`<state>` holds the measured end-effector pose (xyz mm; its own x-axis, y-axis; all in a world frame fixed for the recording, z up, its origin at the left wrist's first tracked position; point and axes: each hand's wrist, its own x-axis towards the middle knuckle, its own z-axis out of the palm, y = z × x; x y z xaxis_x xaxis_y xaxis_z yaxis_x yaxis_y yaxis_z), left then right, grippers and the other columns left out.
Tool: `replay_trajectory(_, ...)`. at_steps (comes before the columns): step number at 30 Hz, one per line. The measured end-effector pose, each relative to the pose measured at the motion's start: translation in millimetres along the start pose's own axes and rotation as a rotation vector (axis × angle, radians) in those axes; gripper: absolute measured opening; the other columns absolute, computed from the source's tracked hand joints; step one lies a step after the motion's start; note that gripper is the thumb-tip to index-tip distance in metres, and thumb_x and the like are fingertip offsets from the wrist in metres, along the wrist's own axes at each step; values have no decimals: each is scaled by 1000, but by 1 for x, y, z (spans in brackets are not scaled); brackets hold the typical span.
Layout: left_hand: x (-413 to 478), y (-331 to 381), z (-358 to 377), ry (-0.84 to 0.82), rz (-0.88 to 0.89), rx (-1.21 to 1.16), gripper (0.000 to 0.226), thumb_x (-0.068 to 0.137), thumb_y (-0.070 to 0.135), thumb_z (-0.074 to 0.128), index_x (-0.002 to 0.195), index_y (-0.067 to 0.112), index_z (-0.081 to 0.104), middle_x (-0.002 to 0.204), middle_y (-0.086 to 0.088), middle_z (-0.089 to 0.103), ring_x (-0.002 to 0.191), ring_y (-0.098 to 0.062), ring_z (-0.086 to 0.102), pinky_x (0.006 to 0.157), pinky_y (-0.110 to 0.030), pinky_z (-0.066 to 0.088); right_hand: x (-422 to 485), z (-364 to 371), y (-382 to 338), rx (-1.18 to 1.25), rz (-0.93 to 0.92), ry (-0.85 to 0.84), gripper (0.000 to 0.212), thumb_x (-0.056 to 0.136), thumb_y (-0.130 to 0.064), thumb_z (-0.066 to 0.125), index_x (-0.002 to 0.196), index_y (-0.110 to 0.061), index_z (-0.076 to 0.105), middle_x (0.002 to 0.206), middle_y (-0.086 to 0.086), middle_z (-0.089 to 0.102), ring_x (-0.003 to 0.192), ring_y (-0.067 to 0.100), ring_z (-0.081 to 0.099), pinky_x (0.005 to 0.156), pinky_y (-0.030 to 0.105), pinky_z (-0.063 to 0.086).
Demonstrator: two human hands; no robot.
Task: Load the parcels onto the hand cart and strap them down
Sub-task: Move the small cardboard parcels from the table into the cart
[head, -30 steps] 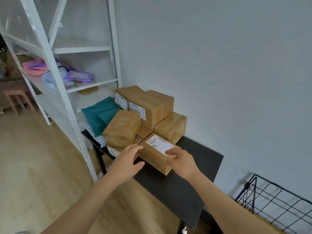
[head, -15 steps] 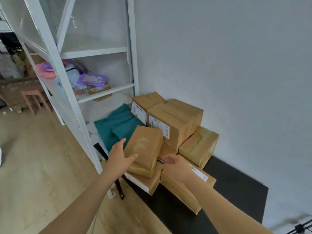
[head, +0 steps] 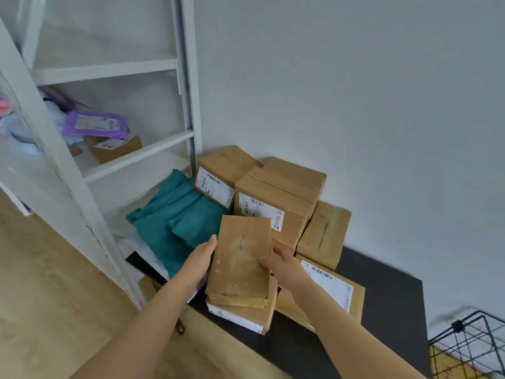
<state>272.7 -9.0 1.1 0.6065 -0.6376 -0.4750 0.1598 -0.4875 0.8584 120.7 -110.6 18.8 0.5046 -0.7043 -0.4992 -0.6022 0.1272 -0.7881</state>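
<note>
- White shelf rack (head: 62,160), far left. A purple mailer bag (head: 95,127) lies on a middle shelf, with a small brown box (head: 114,147) just beside it and partly under it.
- Teal bags (head: 175,214) are piled on the lowest shelf, next to the stack of boxes.
- Left hand (head: 200,258): fingers straight and together, laid flat against the left edge of the taped brown parcel (head: 240,263). No curl visible; the hand presses rather than grips.
- The taped brown parcel is between the two hands, long side pointing away from the camera. It rests on a flat parcel (head: 240,317) at the near edge of the black table (head: 382,296).
- Right hand (head: 284,266): thumb on the parcel's top face at the right edge, fingers wrapped round that side. It holds the parcel.
- Behind the hands are two labelled boxes (head: 273,203), side by side against the wall, labels facing the camera.
- An unlabelled box (head: 325,233) leans just right of them.
- A long labelled parcel (head: 336,291) lies flat on the table, under the right forearm.
- Black wire basket (head: 470,348) in the bottom right corner, well apart from the stack.
</note>
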Motion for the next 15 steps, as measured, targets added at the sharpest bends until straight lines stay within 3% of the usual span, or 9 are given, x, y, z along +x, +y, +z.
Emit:
replay_trajectory(2, 0, 1, 1, -7, -50, -56, 56, 99, 49, 26, 138, 14, 44, 132, -1, 49, 132, -26, 39, 105, -35, 31, 0, 8, -1, 56, 19, -9, 66, 87, -41, 62, 144, -24, 34, 138, 1, 47, 124, 22, 47, 105, 40, 39)
replay_trajectory(7, 5, -4, -3, -28, -30, -2, 61, 96, 58, 23, 135, 19, 48, 133, -5, 54, 120, -25, 51, 105, -43, 39, -5, 26, -4, 154, 31, 12, 72, 81, -43, 68, 142, -23, 34, 134, -1, 51, 120, 22, 50, 102, 39, 40)
replay_trajectory(11, -2, -4, -9, -57, 45, 98, 60, 97, 55, 21, 136, 18, 49, 136, -4, 52, 124, -23, 48, 105, -39, 38, -13, 29, -8, 185, 36, 61, 73, 82, -40, 68, 144, -24, 33, 136, 0, 49, 119, 21, 49, 99, 37, 40)
replay_trajectory(13, -8, -4, -10, -85, 109, 140, 58, 99, 51, 21, 137, 18, 48, 139, -2, 49, 128, -22, 45, 106, -35, 36, -18, 29, -10, 195, 20, 80, 73, 82, -40, 69, 144, -24, 34, 135, 0, 50, 110, 18, 49, 95, 35, 40)
replay_trajectory(15, -15, -1, -11, -94, 182, 151, 50, 101, 45, 22, 123, 19, 58, 124, 3, 58, 121, -19, 49, 95, -29, 38, -22, 28, -12, 210, 8, 104, 72, 81, -39, 70, 142, -25, 34, 133, 0, 51, 104, 17, 48, 96, 36, 42)
